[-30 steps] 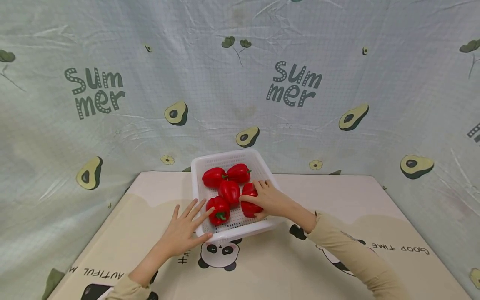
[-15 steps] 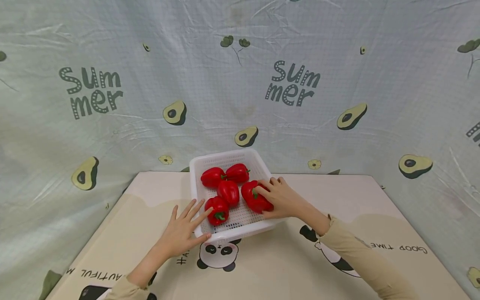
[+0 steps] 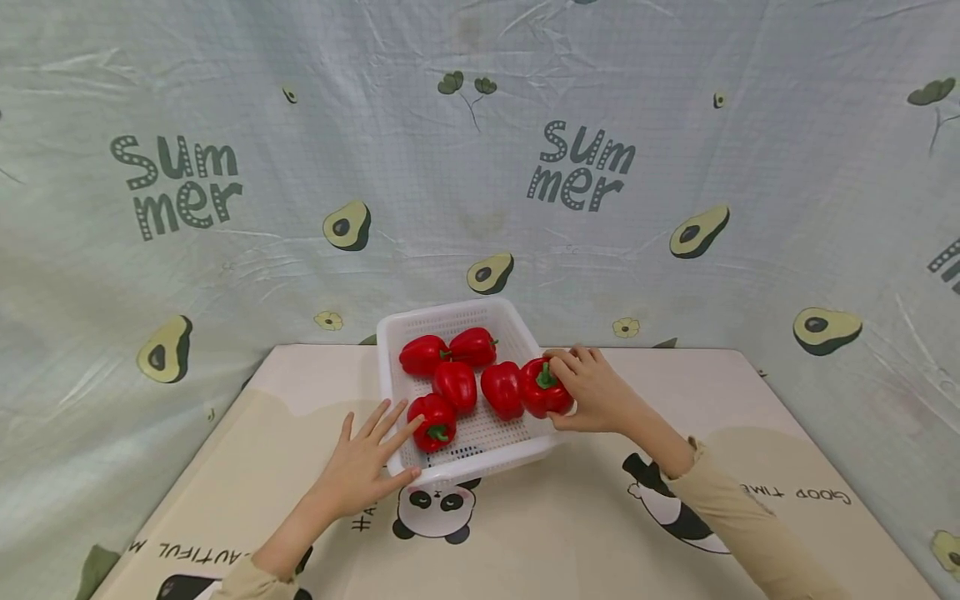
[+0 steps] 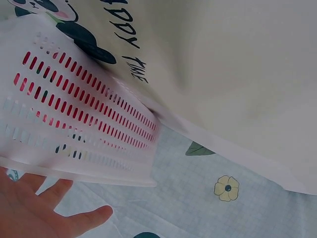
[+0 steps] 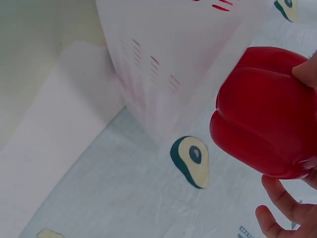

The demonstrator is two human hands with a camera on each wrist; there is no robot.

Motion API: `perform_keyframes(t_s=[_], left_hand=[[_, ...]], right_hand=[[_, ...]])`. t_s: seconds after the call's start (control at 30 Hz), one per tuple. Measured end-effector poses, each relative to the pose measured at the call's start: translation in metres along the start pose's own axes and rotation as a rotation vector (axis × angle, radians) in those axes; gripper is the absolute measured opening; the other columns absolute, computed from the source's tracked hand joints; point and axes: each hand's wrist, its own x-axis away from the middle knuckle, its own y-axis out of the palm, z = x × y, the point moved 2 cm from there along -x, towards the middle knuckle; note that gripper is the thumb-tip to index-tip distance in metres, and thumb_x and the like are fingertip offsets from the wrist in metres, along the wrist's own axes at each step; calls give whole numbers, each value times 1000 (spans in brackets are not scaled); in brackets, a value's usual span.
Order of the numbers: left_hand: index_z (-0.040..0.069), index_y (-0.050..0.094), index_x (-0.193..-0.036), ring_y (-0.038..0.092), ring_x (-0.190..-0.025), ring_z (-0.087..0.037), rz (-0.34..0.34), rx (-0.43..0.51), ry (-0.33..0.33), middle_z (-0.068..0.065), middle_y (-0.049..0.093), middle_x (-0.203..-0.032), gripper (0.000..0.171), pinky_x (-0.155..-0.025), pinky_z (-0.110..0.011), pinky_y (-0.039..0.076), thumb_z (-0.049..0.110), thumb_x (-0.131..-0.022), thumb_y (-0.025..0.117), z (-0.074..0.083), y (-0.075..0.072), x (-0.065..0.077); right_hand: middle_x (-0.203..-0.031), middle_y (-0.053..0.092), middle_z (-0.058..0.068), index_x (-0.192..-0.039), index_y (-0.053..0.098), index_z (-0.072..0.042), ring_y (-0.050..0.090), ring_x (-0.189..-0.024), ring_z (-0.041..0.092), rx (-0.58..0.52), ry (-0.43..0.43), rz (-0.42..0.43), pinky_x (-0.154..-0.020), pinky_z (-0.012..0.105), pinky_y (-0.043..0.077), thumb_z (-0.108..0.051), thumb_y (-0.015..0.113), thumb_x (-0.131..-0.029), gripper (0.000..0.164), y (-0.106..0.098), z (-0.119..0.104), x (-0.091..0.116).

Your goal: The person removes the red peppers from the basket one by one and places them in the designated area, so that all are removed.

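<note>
My right hand (image 3: pixel 600 396) grips a red bell pepper (image 3: pixel 546 388) with a green stem, over the right rim of a white slotted plastic basket (image 3: pixel 480 461). In the right wrist view, this bell pepper (image 5: pixel 270 111) hangs beside the basket wall (image 5: pixel 163 64), with fingertips on its side. Several other red bell peppers lie in the basket, among them one (image 3: pixel 502 390) right beside the held one and one (image 3: pixel 432 422) near the left hand. My left hand (image 3: pixel 360 467) has its fingers spread at the basket's front left corner. In the left wrist view, the left hand (image 4: pixel 39 210) is by the rim.
A pale table cover (image 3: pixel 570 525) with panda prints lies under the basket. Behind the table hangs a light curtain (image 3: pixel 420 175) with avocado prints. The table's back edge runs close behind the basket. A dark printed shape (image 3: pixel 183 587) shows at the lower left.
My right hand has lifted a bell pepper and carried it right, from inside the basket to its right rim. Another pepper now shows where the hand was. The left hand stays put.
</note>
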Motion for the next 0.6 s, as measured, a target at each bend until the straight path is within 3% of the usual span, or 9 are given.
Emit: perform_keyframes(t_s=[0.13,0.4,0.6], left_hand=[[25,39,-135,22,-134,-31,-5,2,-9,-6,29,-146,65,-97,-67,16,55,-79,52,0,0,0],[24,40,-135,22,-134,-32,0,8,-7,-6,29,-146,65,-97,-67,16,54,-79,53,0,-1,0],[24,42,-134,26,-132,-33,45,-7,17,-7,32,-144,65,-96,-67,18,54,-78,54,1,-1,1]], right_hand=[[-111,55,7,-92,48,-11,45,-91,21,-34,2,42,-75,38,42,-34,72,-60,47,-7,5,5],[-114,53,6,-117,48,-14,44,-91,20,-69,16,81,-73,37,43,-32,76,-58,68,-16,18,17],[-115,53,8,-126,46,-21,45,-93,23,-76,48,67,-72,41,43,-31,74,-60,73,-18,28,25]])
